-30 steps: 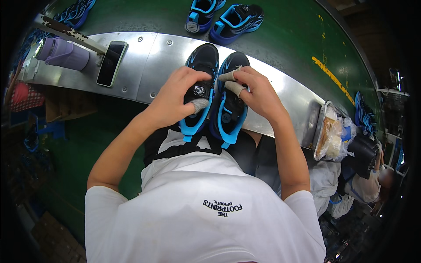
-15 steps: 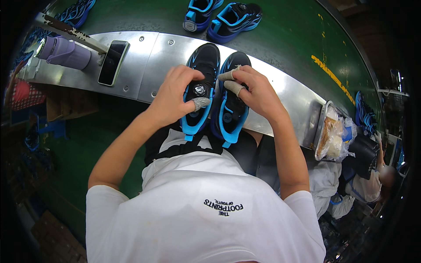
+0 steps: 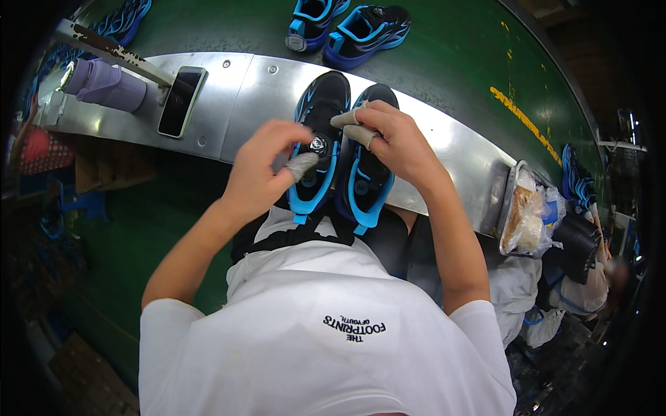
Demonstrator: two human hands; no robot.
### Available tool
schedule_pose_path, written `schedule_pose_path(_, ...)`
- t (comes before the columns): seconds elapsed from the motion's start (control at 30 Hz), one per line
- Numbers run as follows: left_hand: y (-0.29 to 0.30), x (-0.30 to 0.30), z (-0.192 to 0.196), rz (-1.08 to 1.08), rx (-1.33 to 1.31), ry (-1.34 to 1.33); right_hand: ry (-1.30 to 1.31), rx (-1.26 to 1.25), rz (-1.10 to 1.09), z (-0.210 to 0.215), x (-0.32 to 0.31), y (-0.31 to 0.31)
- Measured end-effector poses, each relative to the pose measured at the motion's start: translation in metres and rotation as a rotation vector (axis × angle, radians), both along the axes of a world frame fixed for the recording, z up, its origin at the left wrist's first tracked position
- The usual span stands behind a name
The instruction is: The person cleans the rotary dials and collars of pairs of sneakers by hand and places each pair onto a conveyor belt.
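Side by side at the metal edge stand two black and blue sneakers, toes pointing away from me: a left sneaker [image 3: 326,93] and a right sneaker [image 3: 377,97]. A round lacing dial [image 3: 318,145] sits on the left one's tongue. My left hand [image 3: 262,166] is beside that dial, thumb and blurred forefinger apart, with a grey cover on the thumb. My right hand [image 3: 397,142] reaches over the right sneaker. Its covered thumb and forefinger come close together above the gap between the shoes; whatever they pinch is too small to make out.
A phone [image 3: 182,102] and a lilac bottle [image 3: 111,84] are on the metal ledge [image 3: 236,104] at left. Another pair of sneakers [image 3: 364,35] stands on the green surface beyond. At right sits a metal tray [image 3: 508,201] with plastic-wrapped items.
My left hand has drawn back to the left, its forefinger nearer the dial. My right fingertips have shifted left toward the left sneaker. The view has moved slightly.
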State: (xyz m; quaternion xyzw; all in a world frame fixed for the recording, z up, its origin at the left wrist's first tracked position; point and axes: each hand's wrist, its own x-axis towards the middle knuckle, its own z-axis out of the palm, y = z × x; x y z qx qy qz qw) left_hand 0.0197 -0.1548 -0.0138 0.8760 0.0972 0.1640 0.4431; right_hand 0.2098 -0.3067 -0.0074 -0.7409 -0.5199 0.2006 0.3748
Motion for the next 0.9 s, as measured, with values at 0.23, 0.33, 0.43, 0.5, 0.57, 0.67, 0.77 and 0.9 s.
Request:
schedule_pose_path(0.23,-0.011,-0.025,-0.011,0.127,-1.419,0.445,0.139,-0.036,0.285,0.003,-0.007,0.021)
schedule_pose_path(0.33,-0.026,-0.022,-0.031,0.180,-1.641,0.216,0.062,-0.016,0.354,-0.006,-0.003,0.023)
schedule_pose_path(0.43,-0.034,-0.016,-0.026,0.308,-1.667,0.161,-0.044,0.050,0.267,-0.013,-0.016,0.021)
schedule_pose_path(0.5,-0.033,-0.018,-0.027,0.281,-1.671,0.148,-0.112,0.057,0.159,-0.019,-0.034,0.018)
schedule_pose_path(0.57,-0.032,-0.018,-0.028,0.257,-1.662,0.156,-0.180,0.066,0.048,-0.018,-0.038,0.017)
schedule_pose_path(0.67,-0.029,-0.018,-0.030,0.188,-1.664,0.173,-0.109,-0.019,0.068,-0.012,-0.025,0.018)
schedule_pose_path(0.77,-0.031,-0.019,-0.030,0.235,-1.677,0.159,-0.022,0.115,0.290,-0.014,-0.010,0.019)
schedule_pose_path(0.9,-0.040,-0.019,-0.034,0.235,-1.661,0.149,-0.021,0.081,0.281,-0.014,-0.015,0.018)
